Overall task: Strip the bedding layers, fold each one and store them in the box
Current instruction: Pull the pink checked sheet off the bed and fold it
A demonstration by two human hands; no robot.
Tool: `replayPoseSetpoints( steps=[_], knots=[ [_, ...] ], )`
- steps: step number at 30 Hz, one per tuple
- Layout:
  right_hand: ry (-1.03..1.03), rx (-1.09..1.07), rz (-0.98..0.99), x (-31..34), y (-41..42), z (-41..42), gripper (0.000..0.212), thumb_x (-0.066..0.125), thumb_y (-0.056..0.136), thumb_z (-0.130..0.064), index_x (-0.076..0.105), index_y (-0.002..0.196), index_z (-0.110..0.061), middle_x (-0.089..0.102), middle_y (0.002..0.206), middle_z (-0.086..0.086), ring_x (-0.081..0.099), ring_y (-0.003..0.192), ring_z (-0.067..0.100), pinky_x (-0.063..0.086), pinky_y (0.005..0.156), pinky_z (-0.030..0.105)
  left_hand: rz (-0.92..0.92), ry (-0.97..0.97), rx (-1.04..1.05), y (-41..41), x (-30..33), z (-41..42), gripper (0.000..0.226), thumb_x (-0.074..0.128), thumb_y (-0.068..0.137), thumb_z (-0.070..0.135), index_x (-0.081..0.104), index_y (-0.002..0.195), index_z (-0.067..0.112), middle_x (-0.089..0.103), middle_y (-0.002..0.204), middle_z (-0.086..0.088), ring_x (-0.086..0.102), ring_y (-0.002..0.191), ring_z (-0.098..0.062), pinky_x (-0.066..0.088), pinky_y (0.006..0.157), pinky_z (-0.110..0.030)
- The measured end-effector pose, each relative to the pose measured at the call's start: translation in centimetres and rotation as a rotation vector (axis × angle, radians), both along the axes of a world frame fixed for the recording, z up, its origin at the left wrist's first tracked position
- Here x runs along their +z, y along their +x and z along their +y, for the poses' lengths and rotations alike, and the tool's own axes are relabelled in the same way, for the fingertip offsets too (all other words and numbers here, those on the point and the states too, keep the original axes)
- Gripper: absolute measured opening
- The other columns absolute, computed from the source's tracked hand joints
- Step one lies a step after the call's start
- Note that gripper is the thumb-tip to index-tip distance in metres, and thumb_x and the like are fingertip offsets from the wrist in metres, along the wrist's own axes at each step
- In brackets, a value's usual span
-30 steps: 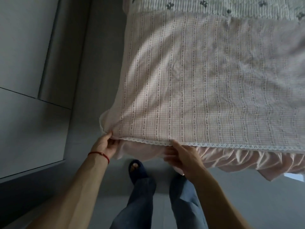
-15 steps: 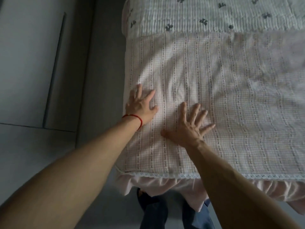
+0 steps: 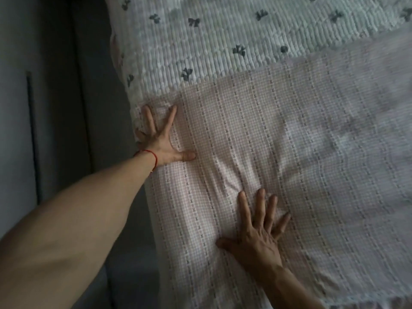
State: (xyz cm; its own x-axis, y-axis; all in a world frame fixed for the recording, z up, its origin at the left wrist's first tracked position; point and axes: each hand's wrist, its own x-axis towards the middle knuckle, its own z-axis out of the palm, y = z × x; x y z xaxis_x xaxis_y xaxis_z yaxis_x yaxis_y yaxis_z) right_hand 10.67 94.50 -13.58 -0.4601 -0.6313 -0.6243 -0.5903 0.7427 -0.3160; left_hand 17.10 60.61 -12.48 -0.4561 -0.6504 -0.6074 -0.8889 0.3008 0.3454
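A pink checked sheet (image 3: 301, 166) with dotted stripes lies spread over the near part of the bed. Beyond it a white quilted cover (image 3: 223, 39) with small dark bows shows. My left hand (image 3: 159, 139), with a red string at the wrist, presses flat on the pink sheet at its far left corner, fingers spread. Nearer to me, my right hand (image 3: 258, 228) lies flat on the same sheet with fingers straight and splayed. A few soft creases run through the cloth between the two hands. No box is in view.
A grey floor strip (image 3: 93, 108) runs along the bed's left side, beside a pale cabinet front (image 3: 13, 130) with a dark vertical gap. The bed fills the right of the view.
A second ago both hands held the sheet's lace hem at the bed's foot. They have since let go and slid forward over the sheet, flat; the left now reaches its far corner.
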Motion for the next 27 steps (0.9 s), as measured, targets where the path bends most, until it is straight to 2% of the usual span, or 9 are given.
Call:
replayPoseSetpoints(
  steps=[3,8,14,16,18,22,24,27],
  knots=[
    [0.018,0.022,-0.001,0.1,0.1,0.2,0.129,0.053,0.063,-0.093,-0.007,0.162,-0.036,-0.026,0.167,0.011,-0.028,0.151,0.041,-0.019,0.113,0.067,0.004,-0.025,0.025,0.5,-0.3,0.6,0.142,0.081,0.038,0.082,-0.022,0.135,0.075,-0.052,0.15,0.002,-0.023,0.146,-0.052,0.004,0.116,-0.072],
    [0.042,-0.007,0.004,0.9,0.3,-0.5,0.134,0.063,0.056,-0.091,0.009,0.164,-0.032,-0.005,0.171,0.015,-0.009,0.155,0.045,-0.008,0.116,0.07,-0.04,-0.067,0.006,-0.3,-0.1,0.3,0.142,0.08,0.041,0.083,-0.022,0.139,0.071,-0.047,0.155,-0.001,-0.01,0.145,-0.06,0.014,0.112,-0.076],
    [0.084,-0.053,0.061,1.6,1.2,-1.5,0.148,0.085,0.042,-0.075,0.014,0.163,-0.03,0.001,0.171,0.015,-0.003,0.155,0.046,0.004,0.113,0.076,-0.002,-0.026,0.01,-0.3,-0.2,0.4,0.144,0.083,0.042,0.079,-0.022,0.141,0.068,-0.047,0.154,-0.002,-0.01,0.145,-0.059,0.013,0.11,-0.078],
    [0.125,-0.065,0.084,1.8,1.4,-2.2,0.154,0.09,0.037,-0.07,0.012,0.164,-0.028,0.0,0.171,0.016,-0.003,0.155,0.047,0.005,0.113,0.076,-0.003,-0.008,0.006,-0.3,0.0,0.4,0.145,0.08,0.039,0.083,-0.023,0.141,0.068,-0.048,0.154,-0.003,-0.009,0.145,-0.06,0.014,0.11,-0.077],
    [0.189,-0.082,0.08,1.8,1.6,-2.9,0.16,0.093,0.035,-0.064,0.006,0.164,-0.026,-0.007,0.17,0.017,-0.007,0.154,0.048,0.005,0.111,0.08,-0.025,-0.003,-0.021,-0.2,0.1,0.2,0.145,0.073,0.037,0.09,-0.025,0.142,0.065,-0.046,0.155,-0.007,-0.004,0.144,-0.062,0.019,0.109,-0.075],
    [0.305,-0.152,0.093,2.3,2.2,-4.8,0.158,0.086,0.058,-0.063,-0.035,0.153,-0.027,-0.048,0.155,0.015,-0.037,0.145,0.047,-0.006,0.11,0.08,-0.046,0.042,-0.075,0.0,0.4,-0.6,0.144,0.073,0.04,0.089,-0.028,0.14,0.066,-0.047,0.154,-0.007,-0.005,0.145,-0.062,0.019,0.11,-0.077],
    [0.346,-0.146,0.109,3.0,1.8,-5.4,0.154,0.083,0.066,-0.061,-0.042,0.148,-0.026,-0.049,0.153,0.016,-0.039,0.143,0.047,-0.004,0.11,0.08,-0.043,0.061,-0.084,-0.1,0.3,-0.8,0.144,0.073,0.04,0.088,-0.029,0.138,0.067,-0.048,0.153,-0.006,-0.006,0.145,-0.06,0.019,0.11,-0.077],
    [0.369,-0.184,0.124,3.8,2.5,-6.2,0.152,0.084,0.068,-0.057,-0.04,0.149,-0.025,-0.046,0.156,0.016,-0.035,0.146,0.047,0.002,0.11,0.082,-0.056,0.041,-0.107,0.4,0.2,-0.9,0.143,0.072,0.042,0.091,-0.03,0.139,0.065,-0.047,0.154,-0.008,-0.008,0.146,-0.06,0.022,0.108,-0.077]
  ],
)
